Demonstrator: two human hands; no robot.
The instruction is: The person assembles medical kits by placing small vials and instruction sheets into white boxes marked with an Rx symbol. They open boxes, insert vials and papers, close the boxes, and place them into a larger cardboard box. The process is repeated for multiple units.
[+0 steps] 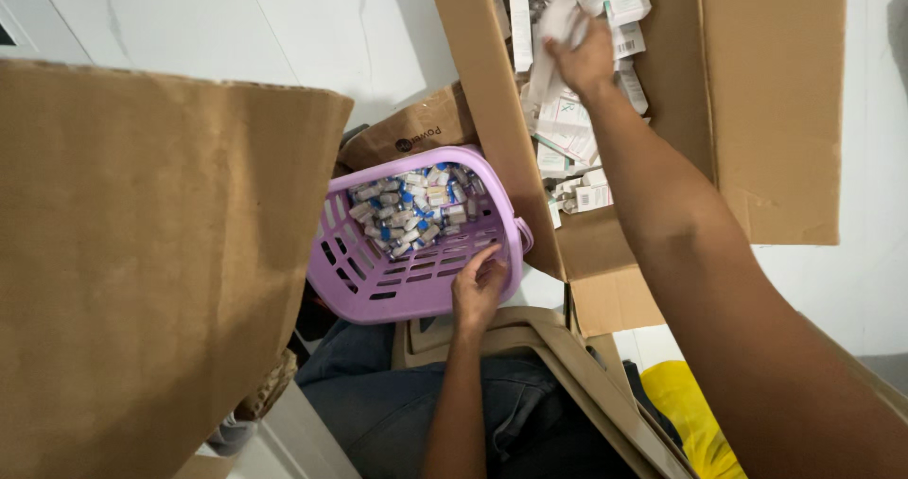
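Left hand [478,285]: fingers curled on rim of lilac basket [416,295] (full of small vials [411,205]). Right hand [584,58]: closed around white carton [558,20], inside cardboard box [776,110].

The left hand [478,285] rests on the near rim of a lilac plastic basket [378,285] with slotted walls, its fingers [492,257] curled over the edge. Small vials with blue and white caps [414,207] lie heaped in the basket's far end. The right hand [584,58] reaches into a large open cardboard box [771,110] and grips a white carton [560,20] among many small white cartons [567,124] piled inside. A broad cardboard flap [142,261] fills the left side. A brown paper bag [416,129] lies behind the basket, and something yellow [686,413] shows under the right forearm.
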